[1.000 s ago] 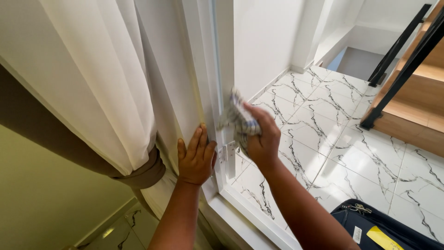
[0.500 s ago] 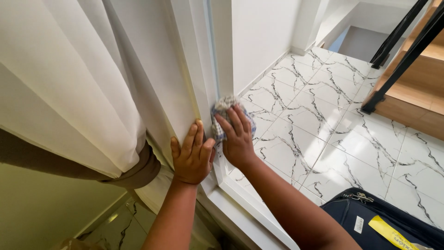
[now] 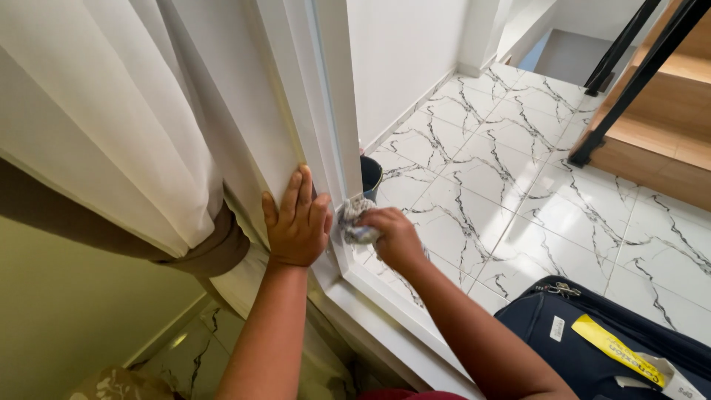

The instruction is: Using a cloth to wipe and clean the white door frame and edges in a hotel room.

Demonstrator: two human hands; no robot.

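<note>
My right hand (image 3: 394, 238) is closed around a crumpled grey-white cloth (image 3: 354, 219) and presses it against the lower corner of a white window frame (image 3: 329, 111). My left hand (image 3: 298, 220) lies flat with spread fingers on the frame's left upright, holding back a white curtain (image 3: 126, 111). The two hands are close together, a few centimetres apart. The cloth touches the frame just above the white sill (image 3: 396, 307).
A brown tie-back band (image 3: 211, 255) gathers the curtain. A dark bucket (image 3: 370, 176) stands on the white marbled floor tiles (image 3: 518, 192) behind the frame. A navy bag with a yellow tag (image 3: 607, 341) lies at lower right. Wooden stairs with black rails (image 3: 644, 111) rise at upper right.
My right hand with the cloth has slid down the frame to its lower corner. My left hand has stayed flat on the frame's upright. The view has tilted slightly.
</note>
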